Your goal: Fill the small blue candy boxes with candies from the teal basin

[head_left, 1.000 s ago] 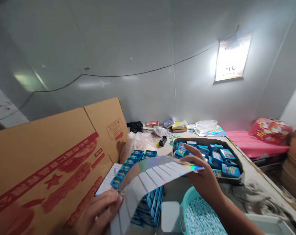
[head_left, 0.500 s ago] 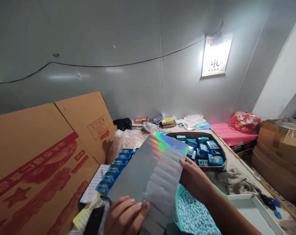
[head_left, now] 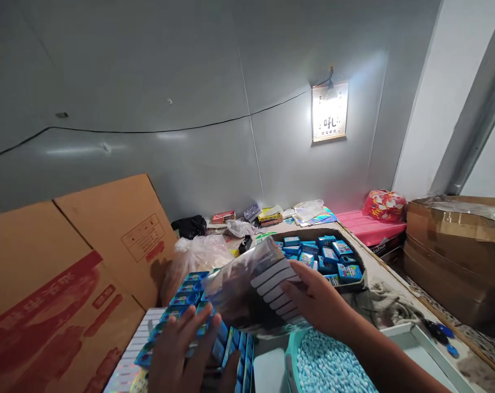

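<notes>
Grey wall panels (head_left: 198, 71) back the surface (head_left: 376, 265), whose far edge lies along their foot. Across the panels hangs a cable (head_left: 149, 132), leading to a lit bulb (head_left: 331, 93) before a poster (head_left: 329, 124).

Near the middle of the surface, the right hand (head_left: 323, 297) pinches a sheet (head_left: 247, 292) at its right end, thumb on the upper face. The sheet, glossy and bent, carries a row of white strips; it is held aloft between the stack (head_left: 185, 298) of blue packs and the tray (head_left: 310, 231). The left hand (head_left: 190, 349), fingers spread, is raised in front of the stack; whether it touches the packs cannot be told. Lined sheets (head_left: 136, 341) lie at the stack's left side, next to a printed carton (head_left: 83, 273) with its panels upright.

Toward the surface's right edge, the tray holds loose blue boxes (head_left: 341, 248). Nearer the viewer, a teal basin (head_left: 290, 357) contains pale blue pellets (head_left: 324, 360), with a white tub (head_left: 269, 368) just left of it. To the right are a shallow white box (head_left: 415, 352) and a crumpled rag (head_left: 392, 303). Along the far edge: a black bag (head_left: 190, 225) and, closer, a clear bag (head_left: 202, 256).
</notes>
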{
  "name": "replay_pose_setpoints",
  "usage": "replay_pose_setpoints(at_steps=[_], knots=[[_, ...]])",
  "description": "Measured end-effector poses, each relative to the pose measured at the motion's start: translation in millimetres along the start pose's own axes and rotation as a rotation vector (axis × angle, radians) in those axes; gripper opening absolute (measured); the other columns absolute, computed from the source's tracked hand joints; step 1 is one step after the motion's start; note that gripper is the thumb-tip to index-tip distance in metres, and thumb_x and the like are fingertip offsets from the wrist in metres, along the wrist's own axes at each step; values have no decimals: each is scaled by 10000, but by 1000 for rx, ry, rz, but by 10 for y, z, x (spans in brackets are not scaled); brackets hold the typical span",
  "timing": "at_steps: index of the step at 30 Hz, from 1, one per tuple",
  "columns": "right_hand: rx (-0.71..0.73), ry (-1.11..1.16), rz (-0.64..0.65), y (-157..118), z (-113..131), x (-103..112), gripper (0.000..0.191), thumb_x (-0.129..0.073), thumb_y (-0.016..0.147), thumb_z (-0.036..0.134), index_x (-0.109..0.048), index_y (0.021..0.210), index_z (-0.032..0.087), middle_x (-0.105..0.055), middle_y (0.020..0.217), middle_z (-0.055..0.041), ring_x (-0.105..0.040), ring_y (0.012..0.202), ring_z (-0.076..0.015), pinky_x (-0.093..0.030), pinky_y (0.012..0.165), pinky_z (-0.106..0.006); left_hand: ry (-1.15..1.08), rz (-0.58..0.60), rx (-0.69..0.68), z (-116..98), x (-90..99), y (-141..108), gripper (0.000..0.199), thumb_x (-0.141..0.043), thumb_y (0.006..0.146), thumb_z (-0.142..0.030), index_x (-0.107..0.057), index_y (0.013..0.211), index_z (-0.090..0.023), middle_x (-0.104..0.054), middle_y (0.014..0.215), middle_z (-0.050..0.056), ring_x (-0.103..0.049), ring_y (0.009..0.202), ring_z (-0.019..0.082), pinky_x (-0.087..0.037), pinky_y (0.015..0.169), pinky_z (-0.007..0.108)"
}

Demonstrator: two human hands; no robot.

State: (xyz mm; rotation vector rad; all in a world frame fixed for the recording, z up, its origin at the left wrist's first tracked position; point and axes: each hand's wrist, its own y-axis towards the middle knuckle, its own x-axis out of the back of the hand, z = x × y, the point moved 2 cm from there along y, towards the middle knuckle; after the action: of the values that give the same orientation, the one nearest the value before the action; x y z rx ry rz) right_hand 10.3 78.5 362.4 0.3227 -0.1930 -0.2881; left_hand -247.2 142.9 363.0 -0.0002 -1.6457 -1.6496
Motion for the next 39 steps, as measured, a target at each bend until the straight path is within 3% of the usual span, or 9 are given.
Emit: replay_pose_setpoints(at_steps=[4,8,16,22,25,28,33,36,39], knots=[[102,-317,245,-38,383,-28,288,-547,924,203,-725,1145,253,-739,917,-32,-627,744,-161,-475,639,-253,40,-38,-78,-223,127,553,646,-659,899,-325,-444,1502,-236,-599,1430,137,-480,1418,325,-384,1189,557],[203,-449,335,-56,668,-49,265,-547,919,177,-740,1093,230,-749,915,-41,-636,769,-151,-468,713,-267,74,25,-202,-278,139,886,416,-588,954,-217,-583,1369,-181,-687,1304,99,-578,1307,266,-320,1231,483],[291,-478,343,-124,743,-47,271,-507,977,211,-742,1110,236,-730,808,-17,-572,647,-106,-401,622,-241,-27,-35,-338,-144,172,782,291,-679,896,-105,-693,1174,-190,-754,1175,56,-624,1248,243,-410,1171,448],[274,-493,222,-111,657,35,266,-516,977,268,-752,1095,239,-755,851,-35,-644,703,-143,-448,641,-251,-127,15,-338,-261,208,575,163,-660,937,-171,-716,1076,-235,-764,1169,-21,-637,1250,177,-276,1272,394],[121,-514,8,-82,296,308,342,-555,954,400,-733,1198,238,-756,811,-38,-630,621,-166,-459,569,-268,-413,56,-161,-279,212,326,194,-613,941,-98,-673,1025,-262,-782,1005,-80,-719,1054,94,-401,1198,294],[-123,-467,-136,-114,-445,610,452,-592,904,503,-719,1224,210,-772,859,-59,-660,618,-197,-480,524,-281,-655,-148,297,-135,148,-2,208,-669,866,-57,-599,927,-243,-755,867,-71,-750,835,107,-607,934,292],[-438,-458,-1,-435,-1852,750,404,-534,919,400,-718,1159,132,-777,1014,-129,-738,917,-279,-570,721,-322,-681,-207,1078,206,-111,-430,298,-815,756,-284,-631,970,-188,-757,832,25,-753,730,179,-629,687,289],[-655,-699,84,-607,-2331,708,329,-585,886,295,-723,1122,112,-761,1088,-149,-719,1025,-291,-555,853,-342,-647,-187,1250,334,-206,-489,431,-852,669,-347,-630,994,-169,-751,808,39,-746,734,188,-618,726,305],[-709,-803,85,-564,-2406,562,422,-595,879,243,-660,1266,88,-714,1189,-198,-682,1107,-326,-526,921,-400,-641,-107,1308,372,-265,-507,458,-858,632,-362,-632,982,-170,-741,811,42,-742,750,190,-611,758,318]])
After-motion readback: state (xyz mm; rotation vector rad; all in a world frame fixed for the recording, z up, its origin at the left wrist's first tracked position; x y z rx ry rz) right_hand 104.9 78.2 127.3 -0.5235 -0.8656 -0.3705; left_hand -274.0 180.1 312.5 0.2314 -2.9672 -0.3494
